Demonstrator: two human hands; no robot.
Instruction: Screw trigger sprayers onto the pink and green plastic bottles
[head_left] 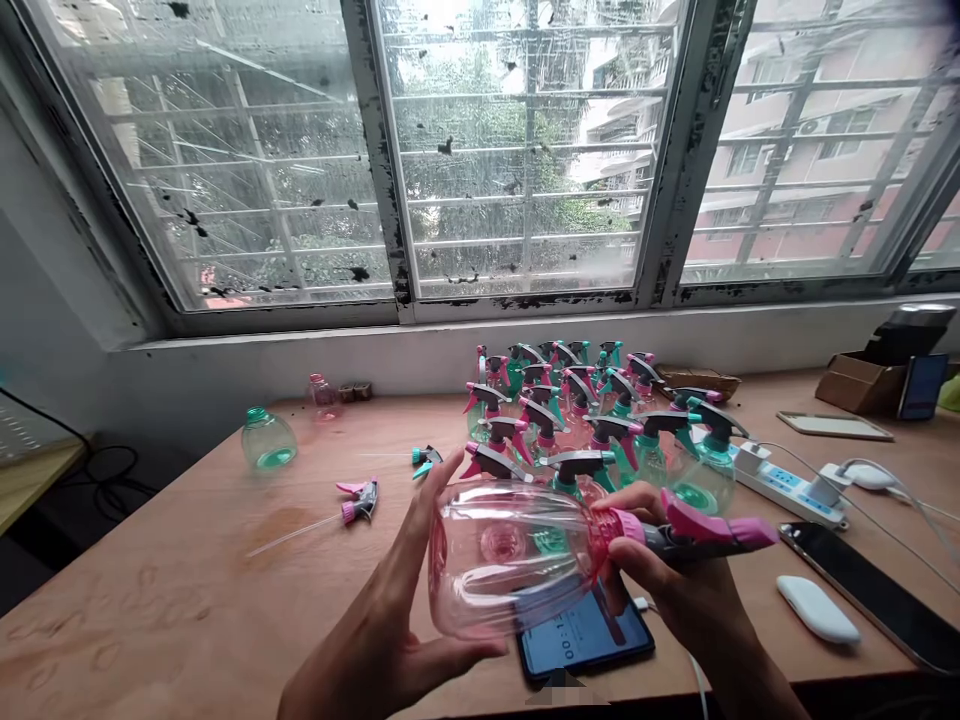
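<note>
A clear pink spray bottle (517, 560) lies sideways in the air between my hands, its pink and grey trigger head pointing right. My left hand (397, 610) cups the bottle's base, thumb below and fingers along the far side. At the neck, my right hand (667, 570) pinches the pink collar (628, 524) between thumb and fingers. Beyond the bottle stand several spray bottles in rows, pink and green, with heads on. To the left lie a loose pink trigger head (361, 502) with its tube and a green trigger head (424, 460).
A headless green bottle (268, 442) and a small pink bottle (322, 398) stand at the left. Under the held bottle lies a lit phone (585, 640). A power strip (787, 487) with cables, a dark phone (877, 595) and a white oval object (817, 609) are at the right.
</note>
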